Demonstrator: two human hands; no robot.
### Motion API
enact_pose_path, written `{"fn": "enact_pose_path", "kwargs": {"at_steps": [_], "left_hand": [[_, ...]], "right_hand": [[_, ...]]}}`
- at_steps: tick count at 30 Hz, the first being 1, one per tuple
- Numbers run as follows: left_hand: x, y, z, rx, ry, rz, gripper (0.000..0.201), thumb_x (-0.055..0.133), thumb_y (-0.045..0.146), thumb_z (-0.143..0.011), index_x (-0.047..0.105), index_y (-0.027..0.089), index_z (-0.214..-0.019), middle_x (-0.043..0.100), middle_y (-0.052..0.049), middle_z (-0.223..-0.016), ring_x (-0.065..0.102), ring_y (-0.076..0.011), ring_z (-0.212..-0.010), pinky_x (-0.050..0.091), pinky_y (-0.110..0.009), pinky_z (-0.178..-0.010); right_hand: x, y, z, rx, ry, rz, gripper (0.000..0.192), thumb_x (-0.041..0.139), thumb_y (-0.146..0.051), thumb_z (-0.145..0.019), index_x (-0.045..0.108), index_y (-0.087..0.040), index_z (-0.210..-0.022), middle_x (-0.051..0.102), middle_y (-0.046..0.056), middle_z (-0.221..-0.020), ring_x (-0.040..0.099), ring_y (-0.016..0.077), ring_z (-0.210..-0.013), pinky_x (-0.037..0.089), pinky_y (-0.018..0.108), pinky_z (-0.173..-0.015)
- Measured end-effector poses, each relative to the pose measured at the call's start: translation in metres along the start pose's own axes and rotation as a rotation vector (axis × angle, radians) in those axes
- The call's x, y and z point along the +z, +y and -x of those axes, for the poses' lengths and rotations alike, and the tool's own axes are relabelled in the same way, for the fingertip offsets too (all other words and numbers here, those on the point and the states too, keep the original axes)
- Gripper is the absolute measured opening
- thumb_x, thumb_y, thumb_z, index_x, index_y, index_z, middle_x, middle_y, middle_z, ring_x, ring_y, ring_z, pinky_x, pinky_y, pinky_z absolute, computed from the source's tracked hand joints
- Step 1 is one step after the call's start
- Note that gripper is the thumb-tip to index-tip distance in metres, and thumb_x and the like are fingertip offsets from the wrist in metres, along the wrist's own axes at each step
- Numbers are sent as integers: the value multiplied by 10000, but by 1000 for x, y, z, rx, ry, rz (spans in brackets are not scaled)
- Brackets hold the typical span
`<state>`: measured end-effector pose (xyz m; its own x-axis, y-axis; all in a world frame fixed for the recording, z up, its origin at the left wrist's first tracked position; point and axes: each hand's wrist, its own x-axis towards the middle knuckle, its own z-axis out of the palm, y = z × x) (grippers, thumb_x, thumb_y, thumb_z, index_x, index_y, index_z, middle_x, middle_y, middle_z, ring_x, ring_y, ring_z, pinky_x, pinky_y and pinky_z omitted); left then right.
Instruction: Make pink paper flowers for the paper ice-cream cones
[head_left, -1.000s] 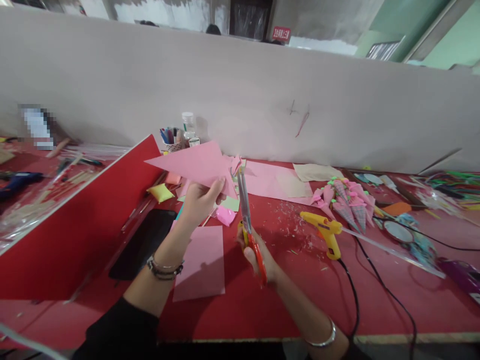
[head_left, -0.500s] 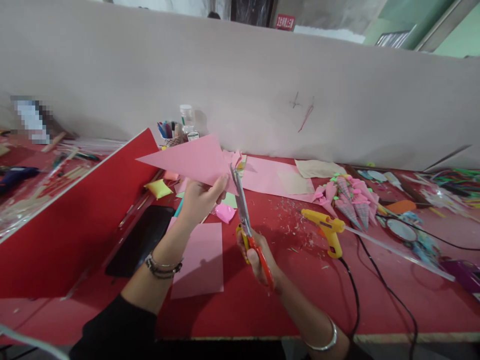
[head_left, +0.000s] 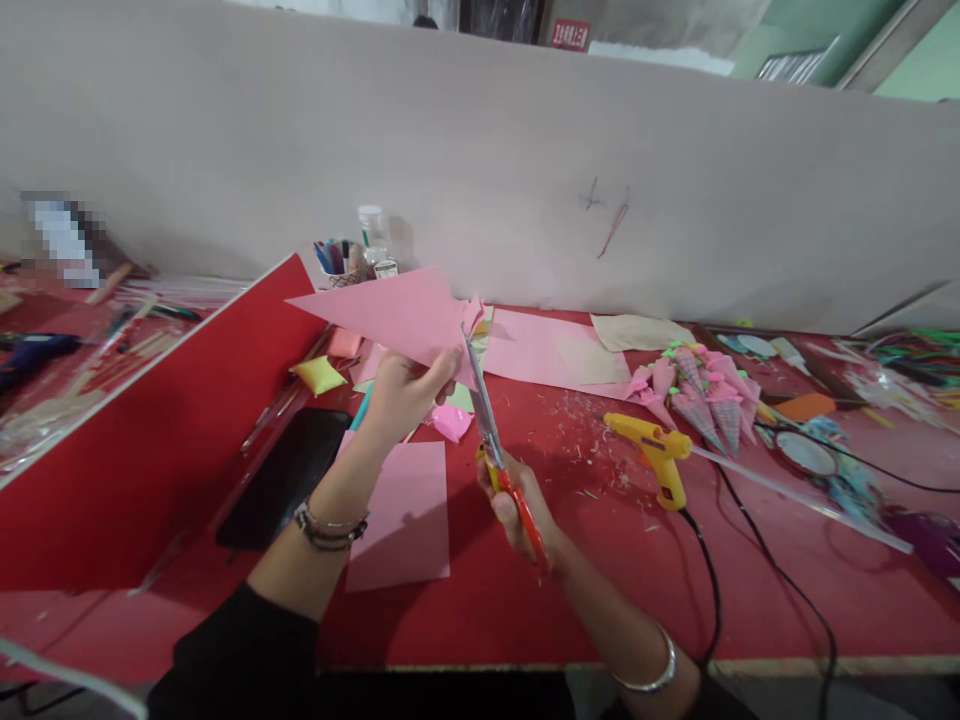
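Pink paper, a flat rectangle (head_left: pixel 401 525), lies nearest on the red table (head_left: pixel 525 620), seemingly not yet cut. Beyond it, the right hand (head_left: pixel 534 490) is closed round the plastic handles of the steel scissors (head_left: pixel 487 425); how far the blades part, I cannot tell. Farther, the left hand (head_left: pixel 409 395) pinches a smooth pointed piece (head_left: pixel 397 312), raised at the blades; its trimming looks unfinished. On the right, pink and checked cones (head_left: pixel 701 390) seem already made, heaped together.

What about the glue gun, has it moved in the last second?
No. The glue gun keeps its place on the table beside the pink cones; only the whole view has shifted slightly.
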<state>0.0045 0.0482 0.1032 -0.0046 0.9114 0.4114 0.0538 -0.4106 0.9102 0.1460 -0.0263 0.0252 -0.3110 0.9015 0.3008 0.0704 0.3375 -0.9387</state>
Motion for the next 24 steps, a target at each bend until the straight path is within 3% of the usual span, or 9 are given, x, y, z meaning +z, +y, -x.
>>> {"fn": "enact_pose_path", "kwargs": {"at_steps": [13, 24], "left_hand": [[1, -3, -1, -29, -28, 71, 271, 527, 206, -674, 444, 153, -421, 421, 52, -348, 379, -35, -302, 291, -145, -307], [1, -6, -1, -18, -45, 55, 322, 497, 211, -690, 413, 156, -385, 403, 43, -322, 370, -38, -304, 289, -148, -317]], "right_hand": [[0, 2, 3, 98, 9, 20, 428, 337, -630, -729, 350, -204, -686, 265, -54, -538, 215, 65, -447, 191, 203, -384], [2, -1, 2, 103, 19, 19, 460, 322, -652, -724, 335, -197, -658, 268, -58, -532, 218, 61, -454, 197, 200, -393]]}}
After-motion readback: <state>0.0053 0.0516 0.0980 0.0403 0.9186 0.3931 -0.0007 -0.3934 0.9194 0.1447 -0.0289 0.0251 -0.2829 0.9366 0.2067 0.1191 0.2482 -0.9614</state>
